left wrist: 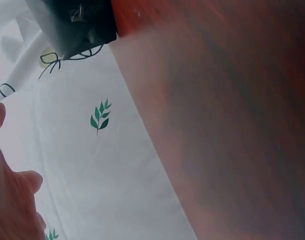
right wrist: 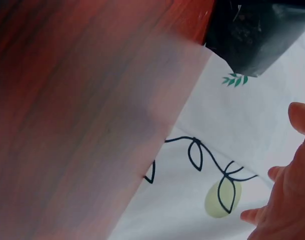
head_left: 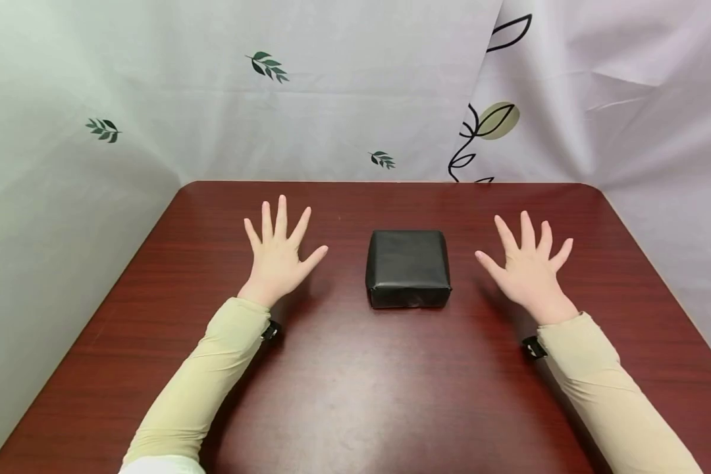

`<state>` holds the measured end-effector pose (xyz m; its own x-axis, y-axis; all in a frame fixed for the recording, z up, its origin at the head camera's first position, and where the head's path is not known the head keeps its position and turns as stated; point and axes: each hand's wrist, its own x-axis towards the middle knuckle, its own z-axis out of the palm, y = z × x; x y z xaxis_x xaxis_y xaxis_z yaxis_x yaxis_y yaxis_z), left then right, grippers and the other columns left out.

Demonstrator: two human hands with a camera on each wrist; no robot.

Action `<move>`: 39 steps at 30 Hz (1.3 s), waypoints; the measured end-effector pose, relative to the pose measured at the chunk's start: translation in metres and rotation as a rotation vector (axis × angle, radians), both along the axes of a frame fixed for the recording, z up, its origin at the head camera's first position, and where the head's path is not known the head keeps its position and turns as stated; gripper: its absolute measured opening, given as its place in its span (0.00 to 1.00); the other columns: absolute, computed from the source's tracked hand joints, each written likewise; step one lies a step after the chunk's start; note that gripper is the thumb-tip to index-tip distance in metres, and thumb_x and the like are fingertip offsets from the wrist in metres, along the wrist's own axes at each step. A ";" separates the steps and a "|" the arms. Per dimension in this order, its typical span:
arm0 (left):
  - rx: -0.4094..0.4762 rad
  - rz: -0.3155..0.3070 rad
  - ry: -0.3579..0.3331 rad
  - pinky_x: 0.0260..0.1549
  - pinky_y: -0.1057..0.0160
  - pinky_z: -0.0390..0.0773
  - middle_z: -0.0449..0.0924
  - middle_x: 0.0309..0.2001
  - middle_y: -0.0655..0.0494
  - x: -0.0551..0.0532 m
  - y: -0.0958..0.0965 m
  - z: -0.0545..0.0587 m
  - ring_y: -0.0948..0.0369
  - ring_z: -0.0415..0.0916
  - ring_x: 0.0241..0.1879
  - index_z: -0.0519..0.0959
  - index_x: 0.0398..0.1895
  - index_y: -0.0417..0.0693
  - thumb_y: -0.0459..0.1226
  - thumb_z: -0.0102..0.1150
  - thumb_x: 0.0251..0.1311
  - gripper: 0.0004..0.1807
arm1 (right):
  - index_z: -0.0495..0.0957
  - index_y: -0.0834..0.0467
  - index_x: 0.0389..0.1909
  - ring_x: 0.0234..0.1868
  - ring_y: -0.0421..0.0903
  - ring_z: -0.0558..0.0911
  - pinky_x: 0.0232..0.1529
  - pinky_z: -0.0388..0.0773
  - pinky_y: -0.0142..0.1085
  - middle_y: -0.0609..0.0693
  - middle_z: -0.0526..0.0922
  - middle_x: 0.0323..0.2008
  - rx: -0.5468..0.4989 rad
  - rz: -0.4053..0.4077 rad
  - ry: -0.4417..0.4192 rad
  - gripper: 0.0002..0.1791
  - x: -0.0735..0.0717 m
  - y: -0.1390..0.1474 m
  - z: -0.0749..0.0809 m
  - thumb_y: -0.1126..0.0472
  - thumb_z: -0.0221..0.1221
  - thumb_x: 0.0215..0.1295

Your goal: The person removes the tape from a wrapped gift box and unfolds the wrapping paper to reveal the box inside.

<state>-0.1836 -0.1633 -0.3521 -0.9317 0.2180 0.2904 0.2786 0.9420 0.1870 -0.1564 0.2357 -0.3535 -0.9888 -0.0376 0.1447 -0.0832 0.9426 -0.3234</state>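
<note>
A black box-shaped package (head_left: 409, 260), smooth and wrapped-looking, sits on the reddish-brown wooden table between the two hands. To its left, the left hand (head_left: 277, 260) is spread wide, palm down, fingers straight and apart, holding nothing. On the other side the right hand (head_left: 530, 273) is spread the same way, its thumb pointing toward the package. Both hands stand apart from the package. In the left wrist view part of the left hand (left wrist: 15, 185) shows at the left edge, and the package (left wrist: 77, 25) is at the top. The right wrist view has the right hand (right wrist: 287, 190) at lower right and the package (right wrist: 257, 35) above.
The wooden table (head_left: 343, 395) has rounded far corners. White cloth (head_left: 332, 118) with leaf prints hangs behind it and along both sides. A dark strap with a small device (head_left: 534, 347) is on the right wrist, and a similar one (head_left: 270, 330) on the left.
</note>
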 end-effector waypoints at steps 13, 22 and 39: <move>-0.028 -0.320 0.039 0.67 0.38 0.40 0.35 0.74 0.36 0.001 0.032 -0.006 0.39 0.37 0.72 0.51 0.75 0.59 0.61 0.57 0.54 0.47 | 0.53 0.51 0.72 0.67 0.72 0.51 0.65 0.44 0.63 0.67 0.47 0.71 0.013 0.382 0.082 0.41 -0.005 -0.017 -0.008 0.43 0.57 0.63; 0.045 -0.520 -0.114 0.61 0.49 0.67 0.33 0.74 0.40 0.004 0.066 -0.011 0.44 0.39 0.73 0.46 0.76 0.62 0.60 0.66 0.47 0.55 | 0.52 0.50 0.73 0.67 0.70 0.57 0.61 0.61 0.60 0.65 0.43 0.73 -0.032 0.503 -0.070 0.50 -0.006 -0.030 -0.010 0.39 0.64 0.54; -0.005 -0.624 -0.319 0.61 0.54 0.67 0.39 0.73 0.40 0.010 0.084 -0.008 0.44 0.39 0.73 0.57 0.73 0.56 0.42 0.73 0.48 0.48 | 0.50 0.52 0.71 0.60 0.66 0.70 0.54 0.72 0.52 0.65 0.39 0.72 -0.136 0.584 -0.189 0.53 -0.006 -0.041 -0.014 0.54 0.71 0.48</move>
<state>-0.1733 -0.0792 -0.3605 -0.6715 0.7407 0.0217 0.7002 0.6246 0.3458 -0.1628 0.1946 -0.3675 -0.8195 -0.5729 0.0109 -0.5017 0.7082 -0.4967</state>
